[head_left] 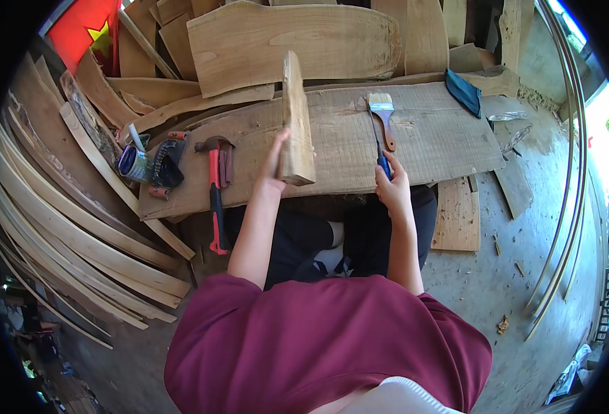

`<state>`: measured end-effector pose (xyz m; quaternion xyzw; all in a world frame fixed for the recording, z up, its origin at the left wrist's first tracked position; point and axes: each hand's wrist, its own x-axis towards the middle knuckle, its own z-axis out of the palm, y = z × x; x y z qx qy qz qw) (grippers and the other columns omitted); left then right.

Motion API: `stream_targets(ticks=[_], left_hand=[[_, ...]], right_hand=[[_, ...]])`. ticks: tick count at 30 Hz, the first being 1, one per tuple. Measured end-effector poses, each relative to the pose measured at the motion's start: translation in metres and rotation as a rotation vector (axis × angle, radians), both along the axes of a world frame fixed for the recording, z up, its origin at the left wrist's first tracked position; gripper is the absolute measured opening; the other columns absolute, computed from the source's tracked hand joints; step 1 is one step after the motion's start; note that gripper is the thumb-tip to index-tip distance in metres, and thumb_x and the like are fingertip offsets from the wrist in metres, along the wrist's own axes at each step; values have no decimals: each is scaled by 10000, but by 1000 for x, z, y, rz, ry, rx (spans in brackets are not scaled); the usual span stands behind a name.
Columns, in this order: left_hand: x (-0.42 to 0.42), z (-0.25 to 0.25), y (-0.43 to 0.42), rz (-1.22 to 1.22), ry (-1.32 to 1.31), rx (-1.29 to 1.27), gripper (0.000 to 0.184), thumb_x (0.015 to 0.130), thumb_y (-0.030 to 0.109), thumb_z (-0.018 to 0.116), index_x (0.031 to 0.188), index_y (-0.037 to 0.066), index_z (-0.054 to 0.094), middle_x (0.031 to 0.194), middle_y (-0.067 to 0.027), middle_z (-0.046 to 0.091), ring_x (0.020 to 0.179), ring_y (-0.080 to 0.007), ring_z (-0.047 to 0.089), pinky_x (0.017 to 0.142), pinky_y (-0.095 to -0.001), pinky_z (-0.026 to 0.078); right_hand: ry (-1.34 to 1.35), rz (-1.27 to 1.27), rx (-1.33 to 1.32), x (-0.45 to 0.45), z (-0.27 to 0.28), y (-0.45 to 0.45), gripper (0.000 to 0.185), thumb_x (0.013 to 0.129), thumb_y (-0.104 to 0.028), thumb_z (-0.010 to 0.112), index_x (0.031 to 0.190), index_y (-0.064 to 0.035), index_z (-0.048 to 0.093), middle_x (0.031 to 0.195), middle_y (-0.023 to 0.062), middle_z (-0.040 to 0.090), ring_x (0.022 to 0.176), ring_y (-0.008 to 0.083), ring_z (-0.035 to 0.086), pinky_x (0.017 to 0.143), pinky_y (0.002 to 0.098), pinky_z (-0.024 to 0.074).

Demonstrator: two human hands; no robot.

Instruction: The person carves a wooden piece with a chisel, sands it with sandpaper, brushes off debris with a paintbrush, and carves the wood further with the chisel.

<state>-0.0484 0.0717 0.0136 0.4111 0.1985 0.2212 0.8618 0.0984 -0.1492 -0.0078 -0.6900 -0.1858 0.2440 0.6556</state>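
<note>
Left hand (274,165): grasping wooden block (296,131), upper centre of frame, block on the hand's right, extending up-frame | Right hand (395,185): clenched around blue-handled slim tool (384,165), right of centre, shaft just left of paintbrush (382,108) on tabletop (442,141) | Container: can (136,167), left of frame, white stick (136,136) protruding, other contents indiscernible

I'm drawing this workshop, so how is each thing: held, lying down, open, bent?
Wood piece: held on end in the left hand
Blue-handled tool: gripped in the right hand
Paintbrush: lying on the big board
Hammer: lying down, handle past the board's near edge
Can: open, something white sticking out
Blue-green cloth: crumpled or folded, can't tell which
Wood strips: curved, bunched together
</note>
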Motion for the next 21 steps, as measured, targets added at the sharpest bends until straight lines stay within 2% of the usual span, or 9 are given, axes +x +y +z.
stream_targets(ticks=[2, 3, 5, 9, 13, 16, 18, 19, 21], left_hand=[[-12, 16, -8, -59, -219, -289, 660, 860, 514, 537, 1277, 5, 480, 1103, -200, 604, 960, -344, 624, 787, -490, 548], [-16, 14, -11, -50, -221, -299, 660, 860, 514, 537, 1277, 5, 480, 1103, -200, 604, 960, -344, 624, 787, -490, 548], [-24, 10, -17, -97, -273, -368, 669, 855, 517, 541, 1292, 16, 465, 1135, -197, 579, 972, -356, 613, 820, -486, 544], [-40, -12, -28, -378, -522, -629, 738, 852, 561, 511, 1330, 5, 438, 1155, -280, 558, 979, -418, 608, 795, -513, 541], [-46, -17, -49, -417, -557, -486, 761, 844, 571, 509, 1354, 12, 420, 1157, -302, 552, 931, -429, 620, 729, -502, 559], [-49, -11, -63, -342, -510, -412, 777, 837, 571, 521, 1345, -8, 420, 1159, -273, 567, 935, -408, 627, 727, -495, 562], [-50, 2, -74, -244, -405, -236, 754, 846, 543, 530, 1332, -24, 421, 1153, -242, 580, 934, -353, 640, 758, -447, 563], [-51, 2, -76, -243, -403, -235, 754, 846, 543, 530, 1332, -24, 421, 1153, -242, 580, 934, -353, 640, 758, -447, 563], [-53, 0, -77, -210, -164, -107, 723, 855, 502, 546, 1336, -22, 413, 1149, -217, 589, 921, -324, 648, 785, -412, 559]], right_hand=[[-406, -46, -151, 7, -25, 0, 502, 786, -148, 613, 1270, -41, 532, 868, 162, 660, 732, 272, 654, 686, 357, 506], [-407, -36, -161, 5, -21, 0, 502, 786, -148, 613, 1270, -41, 532, 868, 162, 660, 732, 272, 654, 686, 357, 506], [-473, -50, -232, 3, -13, 2, 583, 729, -131, 591, 1299, -47, 500, 1015, 262, 640, 944, 398, 630, 856, 419, 477], [-570, -47, -352, -2, -13, 9, 581, 757, -101, 593, 1325, -75, 474, 977, 205, 663, 870, 357, 647, 793, 398, 499], [-534, -4, -367, 5, -23, 27, 566, 783, -85, 580, 1336, -121, 466, 1075, 243, 620, 994, 408, 586, 839, 416, 480], [-838, -123, -306, 5, -30, 38, 550, 786, -86, 591, 1324, -65, 477, 1063, 268, 593, 931, 437, 579, 823, 466, 472], [-1156, -300, -467, -4, -21, 42, 512, 870, -213, 615, 1329, -38, 471, 1132, 227, 576, 975, 341, 582, 830, 385, 470], [-1155, -300, -466, -11, -17, 44, 512, 870, -213, 615, 1329, -38, 471, 1132, 227, 576, 975, 341, 582, 830, 385, 470], [-166, 165, 190, -31, -6, 44, 612, 905, -368, 611, 1368, -17, 418, 1108, 169, 587, 976, 216, 568, 837, 301, 445]])
